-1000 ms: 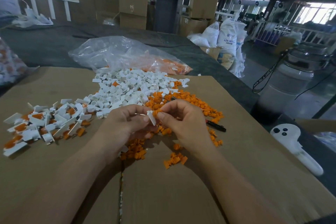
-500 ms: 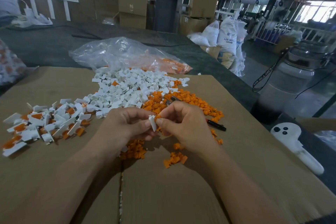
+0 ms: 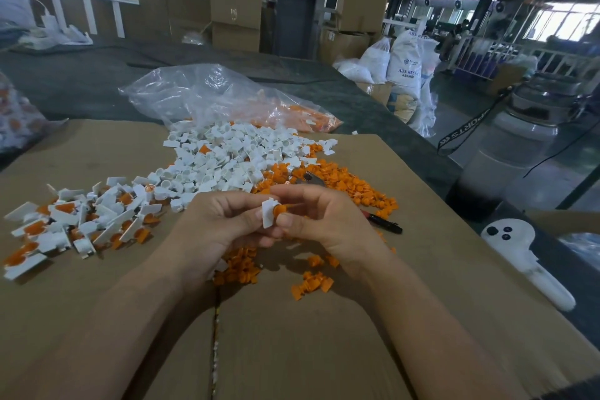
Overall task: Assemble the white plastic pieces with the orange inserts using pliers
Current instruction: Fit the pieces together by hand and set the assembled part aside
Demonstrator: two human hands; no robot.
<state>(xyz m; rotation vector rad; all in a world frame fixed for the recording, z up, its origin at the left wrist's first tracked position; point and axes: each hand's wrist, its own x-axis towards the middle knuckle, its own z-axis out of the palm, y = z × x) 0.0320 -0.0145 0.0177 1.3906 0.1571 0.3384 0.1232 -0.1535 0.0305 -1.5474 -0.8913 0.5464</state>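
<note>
My left hand (image 3: 224,224) pinches a small white plastic piece (image 3: 268,212) above the cardboard. My right hand (image 3: 324,221) pinches an orange insert (image 3: 280,208) that sits against the white piece. Behind the hands lie a heap of loose white pieces (image 3: 227,159) and a heap of orange inserts (image 3: 344,182). To the left is a pile of joined white-and-orange parts (image 3: 78,224). The pliers (image 3: 383,223) lie on the cardboard to the right of my right hand, with their jaws (image 3: 310,177) poking out of the orange heap.
A cardboard sheet (image 3: 292,334) covers the table. A clear plastic bag (image 3: 207,97) with orange parts lies behind the heaps. A white handheld controller (image 3: 526,256) rests at the right edge. More orange inserts (image 3: 311,282) are scattered under my hands.
The orange insert now shows seated against the white piece between my fingers. Both hands have stayed in nearly the same place.
</note>
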